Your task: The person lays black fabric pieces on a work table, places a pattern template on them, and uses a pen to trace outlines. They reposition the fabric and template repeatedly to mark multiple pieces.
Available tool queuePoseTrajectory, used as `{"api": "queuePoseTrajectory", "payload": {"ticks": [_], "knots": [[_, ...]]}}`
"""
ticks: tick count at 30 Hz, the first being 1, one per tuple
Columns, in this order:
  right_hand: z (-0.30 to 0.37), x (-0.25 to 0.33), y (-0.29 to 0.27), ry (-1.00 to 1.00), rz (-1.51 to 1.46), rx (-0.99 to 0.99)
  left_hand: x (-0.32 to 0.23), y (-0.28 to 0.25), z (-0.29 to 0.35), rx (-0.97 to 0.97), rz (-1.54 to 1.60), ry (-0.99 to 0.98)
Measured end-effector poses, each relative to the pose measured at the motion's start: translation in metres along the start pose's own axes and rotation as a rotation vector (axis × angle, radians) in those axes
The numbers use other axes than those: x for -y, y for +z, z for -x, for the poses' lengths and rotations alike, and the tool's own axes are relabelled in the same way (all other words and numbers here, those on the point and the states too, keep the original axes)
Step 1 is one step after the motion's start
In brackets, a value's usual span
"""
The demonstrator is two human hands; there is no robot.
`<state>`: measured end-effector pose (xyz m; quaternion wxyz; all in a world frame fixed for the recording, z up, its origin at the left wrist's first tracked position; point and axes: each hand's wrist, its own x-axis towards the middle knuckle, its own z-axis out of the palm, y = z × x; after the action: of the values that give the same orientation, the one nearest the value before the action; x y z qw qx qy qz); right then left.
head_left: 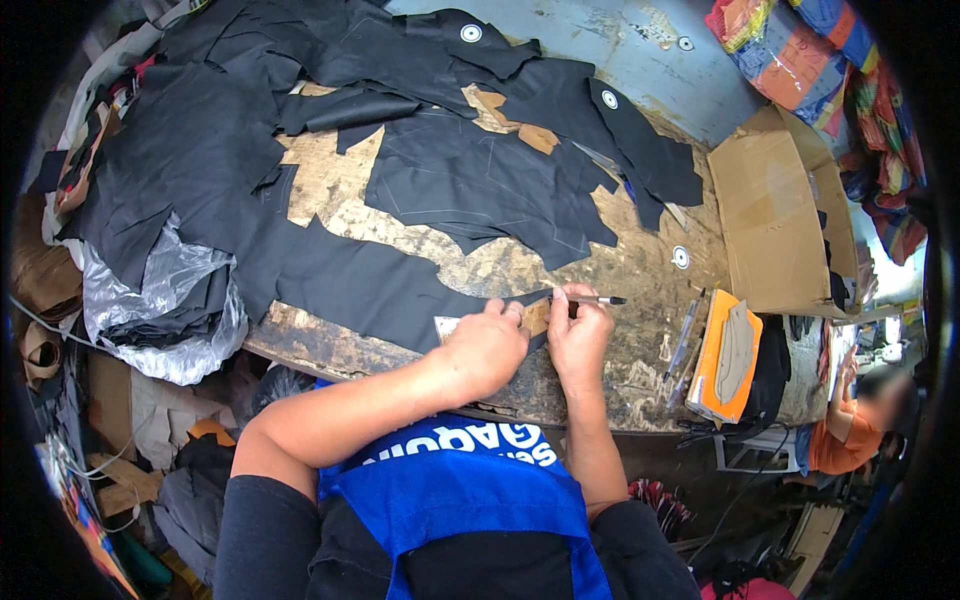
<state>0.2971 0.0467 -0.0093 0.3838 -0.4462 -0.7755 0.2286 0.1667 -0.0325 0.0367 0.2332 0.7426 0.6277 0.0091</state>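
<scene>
Wooden table (630, 350): old and scratched, with bare wood from the middle over to 4 o'clock.
Black sheets (190, 150): spread from 9 o'clock round to 1 o'clock; some have thin pale lines on them.
Front black sheet (350, 285): at 9 o'clock, with a thin tail that reaches the hands.
Blue apron (450, 490): at 6 o'clock, below big white letters on blue cloth, partly hidden by the arm.
Cardboard box (770, 215): at 2 o'clock.
Orange pad (712, 372): between 3 and 4 o'clock, with a flat grey-brown shape on it.
Left hand (490, 350): at 6 o'clock, fingers bent and resting on the brown card; can't tell if they grip it.
Right hand (580, 335): at 4 o'clock, thumb and finger pinched together on the slim pen.
Brown card (538, 318): between the two hands.
Slim pen (600, 299): dark end toward 3 o'clock.
Round marks (680, 257): white with black rings, at 12, 1 and nearly 3 o'clock.
</scene>
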Motion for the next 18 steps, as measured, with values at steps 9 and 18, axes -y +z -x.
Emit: {"api": "queuePoseTrajectory", "payload": {"ticks": [9,18], "knots": [[0.011,0.020,-0.024,-0.027,0.045,0.064,0.041,-0.025,-0.023,0.251,0.069,0.194],[0.048,0.049,0.003,-0.019,-0.412,0.513,0.058,-0.033,-0.042,0.308,0.051,0.215]]}}
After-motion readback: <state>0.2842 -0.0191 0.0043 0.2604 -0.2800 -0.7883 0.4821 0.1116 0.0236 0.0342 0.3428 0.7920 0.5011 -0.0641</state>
